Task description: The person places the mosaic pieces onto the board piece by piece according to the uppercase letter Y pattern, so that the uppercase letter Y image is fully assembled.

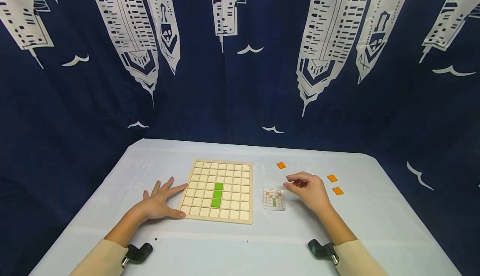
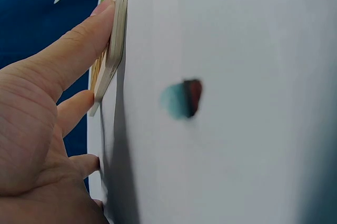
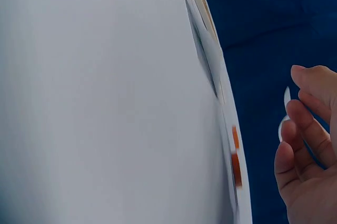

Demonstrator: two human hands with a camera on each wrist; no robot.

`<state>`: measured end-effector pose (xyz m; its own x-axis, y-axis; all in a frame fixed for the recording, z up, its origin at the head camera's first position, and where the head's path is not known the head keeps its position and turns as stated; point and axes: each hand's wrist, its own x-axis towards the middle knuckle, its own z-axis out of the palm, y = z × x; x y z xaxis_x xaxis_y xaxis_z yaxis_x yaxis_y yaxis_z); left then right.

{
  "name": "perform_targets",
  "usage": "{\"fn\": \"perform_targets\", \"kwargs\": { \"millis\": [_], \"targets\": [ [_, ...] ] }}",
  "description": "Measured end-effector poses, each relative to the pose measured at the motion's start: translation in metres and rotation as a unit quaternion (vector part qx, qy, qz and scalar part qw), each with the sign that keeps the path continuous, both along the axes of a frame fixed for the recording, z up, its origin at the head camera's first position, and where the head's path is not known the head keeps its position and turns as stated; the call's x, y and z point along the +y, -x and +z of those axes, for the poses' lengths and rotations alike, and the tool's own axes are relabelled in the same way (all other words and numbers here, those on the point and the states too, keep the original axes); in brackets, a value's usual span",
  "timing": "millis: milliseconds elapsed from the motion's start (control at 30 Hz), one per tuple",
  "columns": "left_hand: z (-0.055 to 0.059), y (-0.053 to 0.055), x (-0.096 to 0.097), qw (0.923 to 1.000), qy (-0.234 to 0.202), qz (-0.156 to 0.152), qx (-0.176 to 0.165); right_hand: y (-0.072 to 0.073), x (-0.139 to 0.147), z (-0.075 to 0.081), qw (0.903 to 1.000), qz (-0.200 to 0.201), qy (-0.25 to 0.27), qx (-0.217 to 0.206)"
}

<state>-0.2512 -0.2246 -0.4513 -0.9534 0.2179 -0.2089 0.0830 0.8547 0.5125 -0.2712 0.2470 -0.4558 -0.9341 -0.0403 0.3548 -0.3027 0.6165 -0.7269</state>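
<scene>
A wooden grid board with cream squares lies on the white table. Three green tiles form a column in its grid. My left hand is spread at the board's left side, with the thumb on the near corner and the index fingertip at the left edge. In the left wrist view, the thumb presses against the board's rim. Over the table to the right hovers my right hand, fingers loosely bent and nothing visible between them. Just left of it lies a small pattern card printed with a coloured grid.
One orange tile lies beyond the card. Two more, a farther orange tile and a nearer orange tile, are right of my right hand. A dark blue curtain with white building prints hangs behind the table.
</scene>
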Motion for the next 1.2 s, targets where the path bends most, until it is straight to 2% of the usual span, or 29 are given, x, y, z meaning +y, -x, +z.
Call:
{"fn": "perform_targets", "kwargs": {
  "millis": [133, 367, 733, 1200],
  "targets": [
    [-0.001, 0.0, -0.001, 1.0, -0.003, -0.001, -0.001, -0.006, 0.019, -0.001, 0.9997, -0.022, -0.002, 0.014],
    [-0.002, 0.0, -0.002, 1.0, -0.004, -0.003, -0.002, -0.015, 0.051, 0.003, 0.9951, -0.079, -0.045, 0.038],
    [-0.001, -0.001, -0.002, 0.9999, -0.011, -0.003, -0.001, -0.019, 0.097, 0.001, 0.9885, -0.131, -0.068, 0.034],
    [-0.001, -0.001, -0.002, 1.0, -0.007, 0.0, -0.002, -0.02, 0.128, -0.002, 0.981, -0.146, -0.097, -0.084]
  ]
}}
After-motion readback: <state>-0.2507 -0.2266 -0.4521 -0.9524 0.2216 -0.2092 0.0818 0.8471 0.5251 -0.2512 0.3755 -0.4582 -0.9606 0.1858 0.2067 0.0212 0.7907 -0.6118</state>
